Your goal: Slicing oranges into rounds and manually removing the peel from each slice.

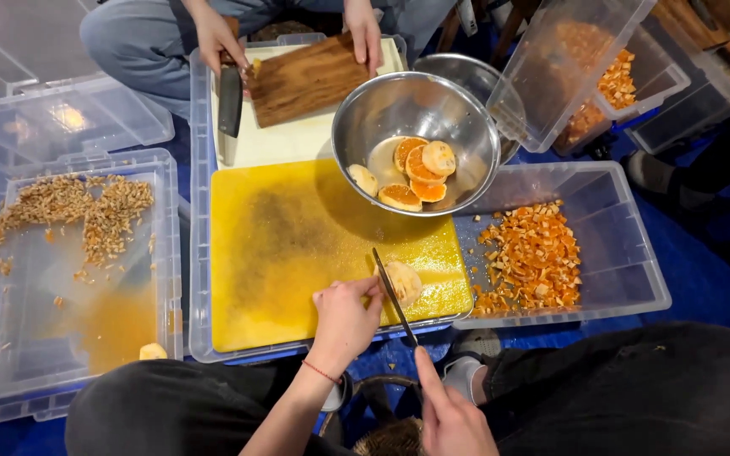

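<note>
The left hand [344,317] is pressing a pale peeled fruit piece [404,281] down on the yellow board [297,245], its fingers curled together against the piece's near side; the right hand [449,414] is gripping the handle of a knife [392,295], fingers closed round it with the forefinger lying along the handle, and the blade is standing on edge just beside the piece, between it and the left fingers; whether the edge is already touching the fruit I cannot tell. The piece is sitting near the board's near right corner.

Beyond the board a steel bowl [416,127] is holding several orange slices [420,165]; to the right a clear bin [618,245] is holding chopped orange peel [530,253]; to the left another clear bin [69,279] is holding pale scraps [86,211] and an orange stain.

Across the way another person's hands are resting on a wooden board [306,80], one hand [217,38] holding a cleaver [230,101], the other hand [363,34] lying on the board's far edge.
</note>
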